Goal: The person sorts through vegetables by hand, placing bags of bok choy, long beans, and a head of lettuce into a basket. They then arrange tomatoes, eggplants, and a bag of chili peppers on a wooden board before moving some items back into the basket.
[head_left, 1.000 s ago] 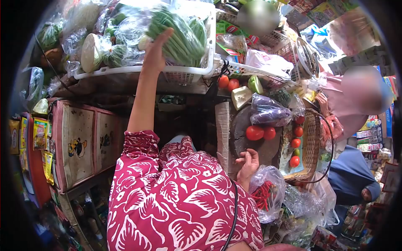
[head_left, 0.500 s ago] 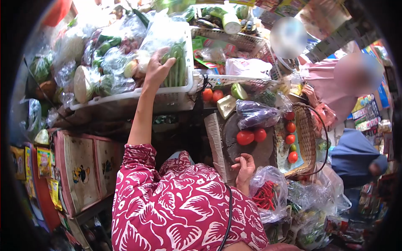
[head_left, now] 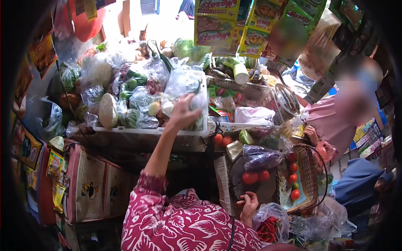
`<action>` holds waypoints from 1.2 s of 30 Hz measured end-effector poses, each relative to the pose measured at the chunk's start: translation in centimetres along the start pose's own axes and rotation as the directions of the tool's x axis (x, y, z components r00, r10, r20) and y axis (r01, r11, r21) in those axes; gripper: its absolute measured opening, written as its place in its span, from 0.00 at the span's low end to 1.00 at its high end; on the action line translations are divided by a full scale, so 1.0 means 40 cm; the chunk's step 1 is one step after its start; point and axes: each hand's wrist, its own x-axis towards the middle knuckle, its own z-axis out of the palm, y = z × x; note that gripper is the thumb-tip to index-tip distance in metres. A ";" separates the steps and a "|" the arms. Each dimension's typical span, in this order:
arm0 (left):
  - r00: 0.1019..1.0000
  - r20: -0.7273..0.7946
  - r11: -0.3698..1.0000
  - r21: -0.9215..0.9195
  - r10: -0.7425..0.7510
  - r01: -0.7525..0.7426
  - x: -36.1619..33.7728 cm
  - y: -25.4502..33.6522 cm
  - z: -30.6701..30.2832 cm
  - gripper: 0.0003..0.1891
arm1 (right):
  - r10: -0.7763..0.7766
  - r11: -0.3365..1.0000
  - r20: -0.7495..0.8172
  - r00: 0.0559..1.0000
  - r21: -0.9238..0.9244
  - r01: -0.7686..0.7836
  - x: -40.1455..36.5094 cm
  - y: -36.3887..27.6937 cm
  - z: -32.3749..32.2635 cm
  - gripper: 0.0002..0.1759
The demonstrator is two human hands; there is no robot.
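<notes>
My left hand (head_left: 183, 113) reaches over the front right part of a white crate (head_left: 146, 130), fingers spread, above plastic-wrapped produce (head_left: 180, 85). Under it the green beans are mostly covered by my hand and plastic. My right hand (head_left: 248, 204) hangs low with loosely curled fingers, near the lower edge of a dark round board (head_left: 236, 184); nothing shows in it. On that board lie red tomatoes (head_left: 250, 178) and a bag of purple vegetables (head_left: 261, 157). Just right of my right hand sits a bag of red chillies (head_left: 268, 229).
A wicker basket (head_left: 307, 180) with tomatoes stands right of the board. Seasoning packets (head_left: 215, 25) hang overhead. A pink-and-cream cabinet (head_left: 94, 188) is at the left. At the right are a person in pink (head_left: 331, 121) and someone in blue (head_left: 356, 180).
The view has tilted up, bringing the hanging packets into sight. My left hand has opened wider over the beans, and plastic now covers more of them. My right hand stays near the board.
</notes>
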 end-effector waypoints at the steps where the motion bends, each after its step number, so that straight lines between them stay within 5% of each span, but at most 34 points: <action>1: 1.000 0.002 1.000 -0.003 0.012 -0.012 -0.035 0.010 -0.008 0.26 | 0.005 1.000 -0.005 1.000 0.008 -0.005 0.003 0.002 0.000 0.06; 5: 0.990 -0.138 0.931 -0.364 -0.031 -0.021 -0.108 0.035 -0.019 0.26 | 0.078 0.994 -0.010 0.997 -0.075 -0.078 -0.007 -0.042 0.025 0.08; 7: 0.969 -0.235 0.966 -0.257 -0.076 0.013 -0.082 -0.029 0.045 0.28 | 0.046 0.993 0.042 0.998 -0.109 -0.041 -0.009 -0.072 0.034 0.07; 13: 0.980 -0.126 0.985 -0.090 -0.156 0.145 0.072 -0.146 0.119 0.37 | -0.311 0.938 -0.082 0.947 -0.187 0.292 0.015 -0.082 0.023 0.03; 16: 0.985 -0.069 0.981 -0.125 -0.158 0.148 0.070 -0.135 0.108 0.39 | -0.576 0.605 -0.088 0.813 -0.715 0.351 0.023 -0.084 0.012 0.04; 17: 0.983 -0.069 0.978 -0.136 -0.167 0.157 0.061 -0.125 0.096 0.40 | -0.579 0.611 -0.101 0.809 -0.710 0.349 0.023 -0.076 0.010 0.04; 19: 0.979 -0.087 0.973 -0.157 -0.183 0.168 0.038 -0.104 0.083 0.39 | -0.667 0.384 0.013 0.745 -0.851 0.359 0.027 -0.047 0.005 0.07; 21: 0.985 -0.162 0.995 -0.096 -0.052 0.036 0.037 -0.097 0.079 0.36 | -0.671 0.355 0.011 0.741 -0.873 0.335 0.036 -0.036 0.007 0.09; 22: 0.964 -0.240 0.985 -0.097 0.116 -0.142 0.019 0.035 0.037 0.31 | -0.671 0.342 0.003 0.741 -0.886 0.313 0.041 -0.036 0.011 0.09; 23: 0.865 -0.399 0.945 0.008 0.304 -0.328 0.013 0.112 0.023 0.26 | -0.668 0.328 -0.004 0.744 -0.899 0.290 0.042 -0.036 0.014 0.10; 25: 0.783 -0.498 0.863 -0.123 0.373 -0.489 0.024 0.237 -0.003 0.24 | -0.673 0.315 -0.015 0.740 -0.910 0.268 0.043 -0.040 0.022 0.10; 28: 0.800 -0.372 0.752 -0.304 0.471 -0.585 0.105 0.296 0.006 0.16 | -0.681 0.284 -0.002 0.732 -0.923 0.261 0.046 -0.037 0.023 0.10; 32: 0.903 0.000 0.770 -0.522 0.431 -0.367 0.314 0.280 0.130 0.10 | -0.711 0.258 0.009 0.703 -0.927 0.273 0.047 -0.034 0.025 0.10; 36: 0.861 0.323 0.910 -0.271 0.392 -0.313 0.416 0.067 0.298 0.13 | -0.720 0.256 0.006 0.694 -0.927 0.274 0.042 -0.043 0.032 0.10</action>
